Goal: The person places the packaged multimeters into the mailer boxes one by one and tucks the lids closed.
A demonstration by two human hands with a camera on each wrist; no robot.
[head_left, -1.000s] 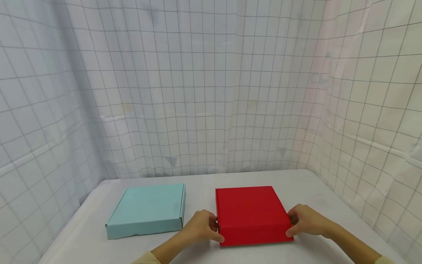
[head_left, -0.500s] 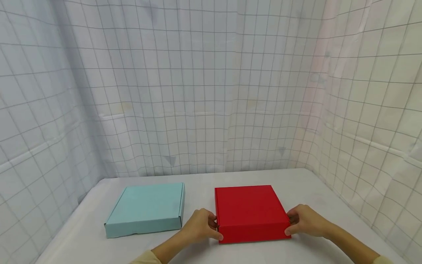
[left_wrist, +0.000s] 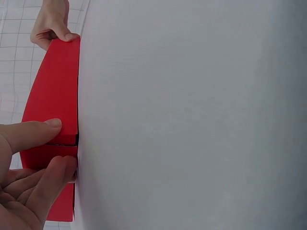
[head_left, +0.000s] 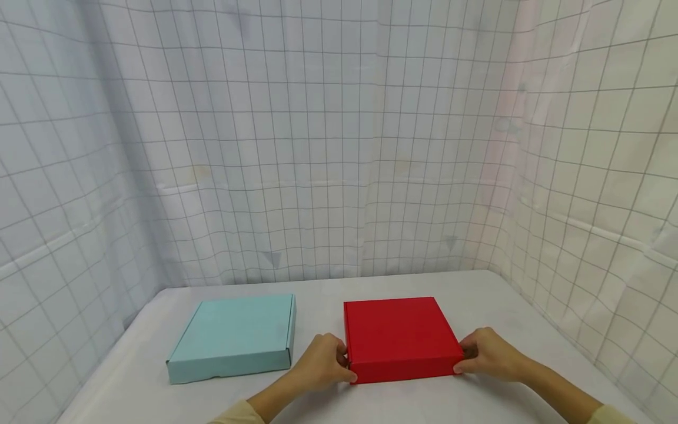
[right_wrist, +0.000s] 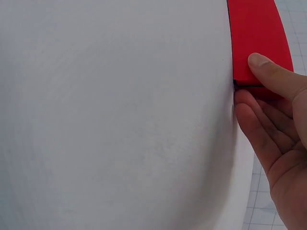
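Observation:
A red cardboard box (head_left: pixel 401 330) lies flat on the white-covered table, its lid down and its front panel upright. At its front left corner my left hand (head_left: pixel 324 364) grips it, thumb on the front panel and fingers along the left side. The front right corner is held the same way by my right hand (head_left: pixel 489 355). Seen from the left wrist, the thumb presses the red front panel (left_wrist: pixel 60 91) near the corner. In the right wrist view the fingertips are right at the box's lower side edge, beneath the thumb.
A light blue cardboard box (head_left: pixel 235 335), also with its lid down, lies on the table (head_left: pixel 132 377) to the left of my left hand. White curtains with a grid pattern (head_left: pixel 318 147) surround the table at the back and both sides.
The red box's front panel has swung inward under both hands; its lower edge no longer sticks out toward me. Both hands keep their holds at the corners.

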